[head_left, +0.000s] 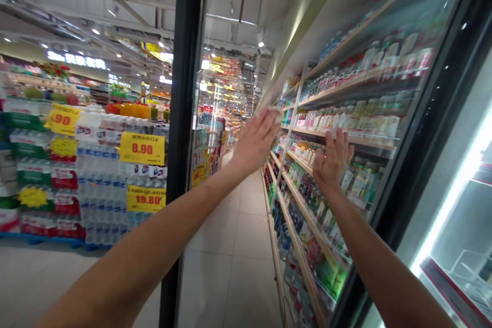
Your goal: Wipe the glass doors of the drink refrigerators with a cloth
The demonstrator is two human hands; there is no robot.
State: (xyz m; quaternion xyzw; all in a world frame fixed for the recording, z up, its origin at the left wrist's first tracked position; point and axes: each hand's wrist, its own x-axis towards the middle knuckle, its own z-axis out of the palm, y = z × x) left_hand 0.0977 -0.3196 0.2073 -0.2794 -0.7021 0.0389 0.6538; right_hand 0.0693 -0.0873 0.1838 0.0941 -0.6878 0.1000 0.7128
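Wiping seems in hand: the left hand, fingers nearly together, holds a crumpled white cloth at the black-framed clear glass door — the right hand's fingers are slightly spread, without a cloth visible. Next stroke probably calls for flat, even pressure.

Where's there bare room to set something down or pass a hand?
Bare floor lies lower left, between stacked drink packs and the black door frame. Door glass shows uncovered between left hand and right hand. Bottle rows look crowded.
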